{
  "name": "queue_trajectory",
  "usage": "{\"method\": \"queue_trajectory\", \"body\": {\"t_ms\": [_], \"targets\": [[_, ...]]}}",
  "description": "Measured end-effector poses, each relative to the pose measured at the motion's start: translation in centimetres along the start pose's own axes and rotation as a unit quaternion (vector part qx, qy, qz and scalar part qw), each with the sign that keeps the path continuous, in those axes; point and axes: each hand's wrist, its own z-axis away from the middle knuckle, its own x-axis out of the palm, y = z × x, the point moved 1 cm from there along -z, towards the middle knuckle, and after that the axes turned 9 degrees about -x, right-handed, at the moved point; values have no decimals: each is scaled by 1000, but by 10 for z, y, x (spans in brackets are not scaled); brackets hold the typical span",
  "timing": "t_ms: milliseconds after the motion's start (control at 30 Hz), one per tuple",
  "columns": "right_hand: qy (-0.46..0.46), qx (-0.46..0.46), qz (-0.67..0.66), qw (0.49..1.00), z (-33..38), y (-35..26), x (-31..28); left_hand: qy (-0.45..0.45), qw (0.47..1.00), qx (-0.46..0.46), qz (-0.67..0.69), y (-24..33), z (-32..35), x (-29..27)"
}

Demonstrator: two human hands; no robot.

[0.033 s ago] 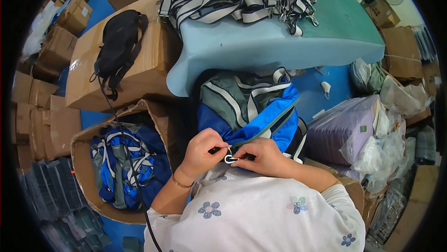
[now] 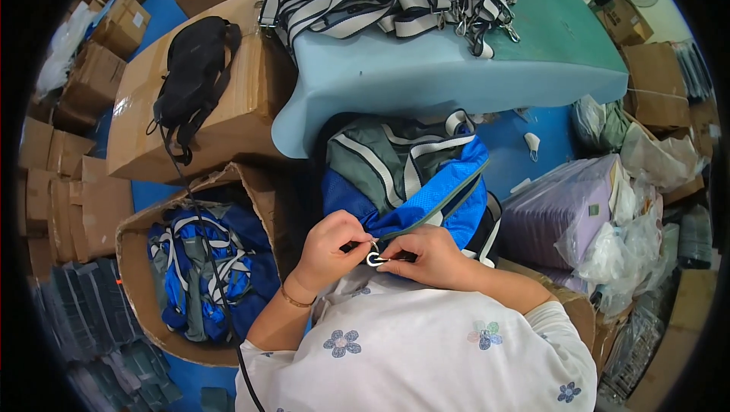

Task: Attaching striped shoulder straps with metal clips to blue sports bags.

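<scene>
In front of me lies a blue and grey-green bag (image 2: 449,210) with white-and-black striped webbing straps (image 2: 372,162). Its front edge reaches under my fingers. My left hand (image 2: 331,251) is closed in a pinch at that near edge, beside a small whitish loop (image 2: 372,258). Closed on the other side of the loop, my right hand (image 2: 430,256) grips it between thumb and forefinger. Whether the loop is metal or cord is too small to tell. What sits inside the left fingertips is mostly hidden.
An open carton (image 2: 137,290) with folded blue bags (image 2: 201,260) stands at left. Behind it, a black pouch (image 2: 194,69) lies on a closed carton (image 2: 258,92). Striped straps (image 2: 380,1) are heaped on the covered table (image 2: 456,69). A plastic-wrapped purple stack (image 2: 563,206) stands right.
</scene>
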Motion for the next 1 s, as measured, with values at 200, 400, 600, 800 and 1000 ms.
{"method": "queue_trajectory", "body": {"t_ms": [200, 400, 600, 800, 1000], "targets": [[-9, -3, -2, 1000, 0, 0, 1, -51, 995, 68, -58, 2, -4, -5], [-16, -16, 39, 999, -1, 1, -3, -136, 983, 92, -79, 4, -11, -7], [-56, 25, 21, 998, -4, 1, -4, -195, 976, 56, -78, -2, -16, -6], [-77, 38, 28, 996, -4, 1, -2, -243, 969, 41, -34, -5, -21, -9], [-46, -17, 104, 993, 2, 1, -6, -300, 953, 11, -40, -2, -23, -10]]}}
